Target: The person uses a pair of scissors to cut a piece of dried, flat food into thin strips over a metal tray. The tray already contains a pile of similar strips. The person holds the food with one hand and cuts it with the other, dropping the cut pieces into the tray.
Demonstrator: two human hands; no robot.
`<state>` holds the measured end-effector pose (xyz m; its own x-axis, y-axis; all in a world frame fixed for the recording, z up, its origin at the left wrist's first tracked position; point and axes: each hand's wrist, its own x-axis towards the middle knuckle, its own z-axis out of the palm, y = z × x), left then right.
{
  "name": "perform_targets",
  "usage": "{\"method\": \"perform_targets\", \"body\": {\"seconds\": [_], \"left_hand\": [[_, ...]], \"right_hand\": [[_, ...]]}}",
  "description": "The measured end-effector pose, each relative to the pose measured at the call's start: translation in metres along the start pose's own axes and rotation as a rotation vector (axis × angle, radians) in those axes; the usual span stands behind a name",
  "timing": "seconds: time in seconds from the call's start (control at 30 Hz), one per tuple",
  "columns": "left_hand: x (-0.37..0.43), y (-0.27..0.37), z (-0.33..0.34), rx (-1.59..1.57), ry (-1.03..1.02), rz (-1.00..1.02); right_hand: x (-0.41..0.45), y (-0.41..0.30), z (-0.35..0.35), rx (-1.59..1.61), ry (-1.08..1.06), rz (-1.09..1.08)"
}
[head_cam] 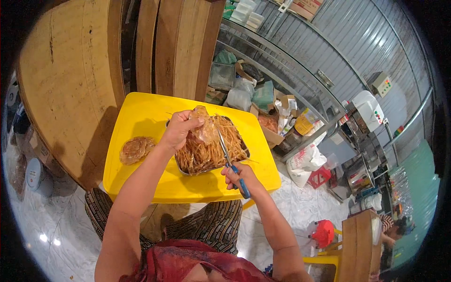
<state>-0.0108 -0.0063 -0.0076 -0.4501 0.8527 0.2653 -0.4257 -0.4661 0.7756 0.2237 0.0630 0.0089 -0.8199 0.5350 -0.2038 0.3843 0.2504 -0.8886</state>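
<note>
My left hand grips a thin, translucent brown dried sheet by its edge, above a metal tray. In my right hand is a pair of scissors with blue handles, its blades pointing up at the right edge of the sheet. Whether the blades are parted is too small to tell. Thin brown strips fill the tray in a heap. To the left, a small stack of similar dried sheets lies on the yellow plastic table.
Large wooden panels stand behind and left of the table. A metal rack with boxes and bags runs along the right. A white sack and a red stool are on the floor. Another person is at far right.
</note>
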Motion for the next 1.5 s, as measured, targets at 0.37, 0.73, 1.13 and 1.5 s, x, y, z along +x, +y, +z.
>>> {"method": "perform_targets", "body": {"seconds": [0.37,0.73,1.13,1.5], "left_hand": [[0.000,-0.005,0.002,0.020,-0.048,0.054],[-0.002,-0.002,0.005,-0.011,-0.034,0.012],[-0.006,-0.011,0.015,0.058,-0.090,-0.010],[-0.006,-0.012,0.011,0.059,-0.150,-0.100]], "right_hand": [[0.003,-0.008,0.006,0.025,0.028,0.025],[0.001,-0.010,0.005,0.023,0.071,0.072],[0.007,-0.012,0.004,-0.014,0.081,0.040],[0.011,-0.005,0.004,0.021,0.081,0.035]]}}
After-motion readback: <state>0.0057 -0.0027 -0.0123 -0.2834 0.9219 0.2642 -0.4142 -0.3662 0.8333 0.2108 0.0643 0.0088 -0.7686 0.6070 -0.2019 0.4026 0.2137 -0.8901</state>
